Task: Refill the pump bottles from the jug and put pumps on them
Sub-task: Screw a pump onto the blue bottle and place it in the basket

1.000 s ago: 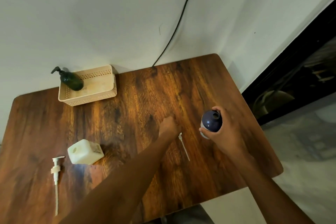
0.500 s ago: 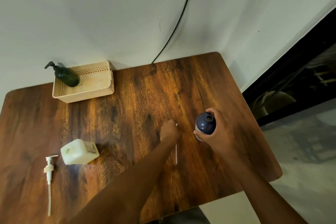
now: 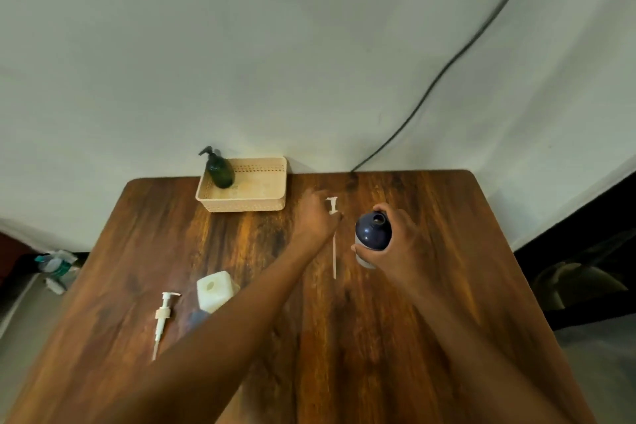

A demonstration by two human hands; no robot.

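My right hand [image 3: 395, 244] grips a dark blue bottle [image 3: 372, 232] with an open neck, upright on the wooden table [image 3: 430, 320]. My left hand [image 3: 315, 218] pinches a white pump [image 3: 332, 206] just left of the bottle; its long thin tube [image 3: 334, 256] hangs down toward the table. A white jug [image 3: 215, 290] stands near the left, partly behind my left forearm. A second white pump [image 3: 161, 317] lies flat to the jug's left. A dark green pump bottle [image 3: 219, 170] stands in a beige basket [image 3: 254, 203].
The basket sits at the table's back edge against the white wall. A black cable [image 3: 447, 69] runs down the wall to the table's back. Plastic bottles [image 3: 55, 265] lie on the floor at the left. A dark opening is at the right.
My left hand has lifted the white pump off the table, so its head now shows above my fingers and the tube hangs straight. The camera view tilted and shifted; the bottle stays in my right hand.
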